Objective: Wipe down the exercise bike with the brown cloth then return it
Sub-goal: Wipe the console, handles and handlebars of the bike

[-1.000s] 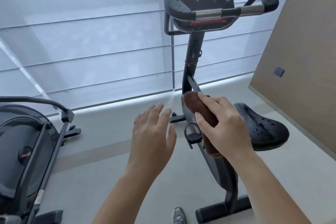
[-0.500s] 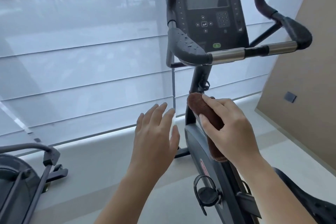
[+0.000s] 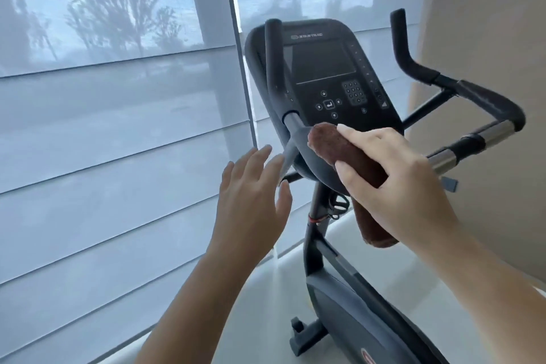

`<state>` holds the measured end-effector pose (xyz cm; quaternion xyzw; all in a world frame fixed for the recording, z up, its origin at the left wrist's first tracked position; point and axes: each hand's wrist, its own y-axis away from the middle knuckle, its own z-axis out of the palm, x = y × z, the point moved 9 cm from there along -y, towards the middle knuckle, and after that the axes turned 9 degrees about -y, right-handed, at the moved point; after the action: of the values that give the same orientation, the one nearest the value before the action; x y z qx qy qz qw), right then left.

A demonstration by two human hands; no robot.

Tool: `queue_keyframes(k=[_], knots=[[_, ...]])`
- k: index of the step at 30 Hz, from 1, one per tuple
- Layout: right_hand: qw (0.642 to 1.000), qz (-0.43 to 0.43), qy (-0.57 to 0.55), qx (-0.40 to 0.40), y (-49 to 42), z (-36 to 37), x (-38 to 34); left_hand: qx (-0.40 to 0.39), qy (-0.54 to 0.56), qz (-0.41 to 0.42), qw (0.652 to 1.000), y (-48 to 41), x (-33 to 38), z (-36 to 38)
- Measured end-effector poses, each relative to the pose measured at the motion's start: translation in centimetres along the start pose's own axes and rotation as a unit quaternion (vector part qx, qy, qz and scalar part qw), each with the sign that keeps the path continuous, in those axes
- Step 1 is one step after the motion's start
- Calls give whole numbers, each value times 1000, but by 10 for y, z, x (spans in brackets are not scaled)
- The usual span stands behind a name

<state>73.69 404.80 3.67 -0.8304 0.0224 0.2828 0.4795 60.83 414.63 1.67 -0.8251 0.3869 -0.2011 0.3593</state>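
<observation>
A dark exercise bike (image 3: 348, 313) stands in front of me, its console (image 3: 325, 74) at upper centre and black handlebars (image 3: 484, 103) curving right. My right hand (image 3: 396, 183) grips the folded brown cloth (image 3: 334, 145), whose front end lies against the left handlebar just below the console. The cloth's other end hangs out under my palm. My left hand (image 3: 254, 201) floats left of the handlebar, fingers spread, holding nothing and touching nothing.
Large windows with pale sheer blinds (image 3: 118, 156) fill the left and back. A beige wall (image 3: 490, 23) rises at the right, close behind the right handlebar. Light floor (image 3: 266, 319) shows around the bike's base.
My view has tilted upward, off the seat and floor and onto the console. My right hand has carried the cloth up from the bike's frame and post to the left handlebar. The left hand followed upward.
</observation>
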Motion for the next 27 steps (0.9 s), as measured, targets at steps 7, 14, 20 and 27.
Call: queue_keyframes(k=[7, 14, 20, 27], knots=[[1000, 2, 3, -17, -95, 53, 17, 3, 6, 50, 999, -73, -54, 30], [999, -23, 23, 8, -179, 98, 51, 18, -3, 71, 997, -129, -80, 65], [997, -49, 18, 57, -238, 118, 69, 16, -33, 95, 995, -162, -90, 94], [991, -112, 35, 66, -254, 142, 83, -21, -90, 138, 986, -188, -103, 126]])
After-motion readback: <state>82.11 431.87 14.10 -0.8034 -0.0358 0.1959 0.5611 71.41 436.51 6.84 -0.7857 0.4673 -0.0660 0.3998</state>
